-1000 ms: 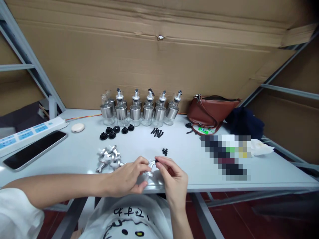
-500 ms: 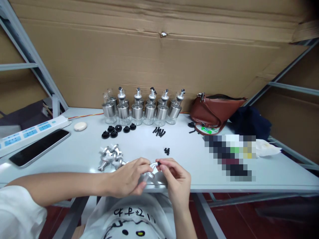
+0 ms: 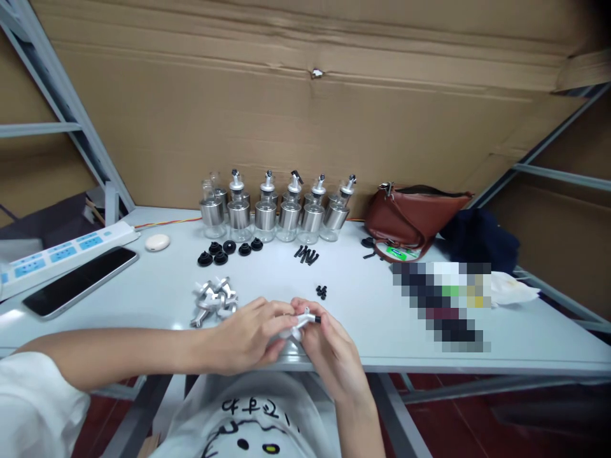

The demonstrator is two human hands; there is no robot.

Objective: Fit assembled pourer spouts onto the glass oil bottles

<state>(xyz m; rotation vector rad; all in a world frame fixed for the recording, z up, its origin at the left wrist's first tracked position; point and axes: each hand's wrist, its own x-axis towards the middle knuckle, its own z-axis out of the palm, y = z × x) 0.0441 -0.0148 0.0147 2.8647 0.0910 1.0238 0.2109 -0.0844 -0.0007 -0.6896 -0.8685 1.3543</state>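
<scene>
Centrally, over the front edge of a pale table [image 3: 363,305], a silver pour spout [image 3: 302,320] with a black tip is held by both hands: its body is pinched by the left hand [image 3: 248,337], its tip end enclosed by the right hand [image 3: 334,353]. Its base is partly hidden. Beyond them, tiny black pieces [image 3: 321,292], hard to make out, are clustered. More spouts [image 3: 214,300] are heaped at left. Farther back, steel-sleeved glass bottles [image 3: 265,216] are lined up, the rear ones mostly hidden. Near a brown handbag [image 3: 415,216], a patch is masked by pixelation.
</scene>
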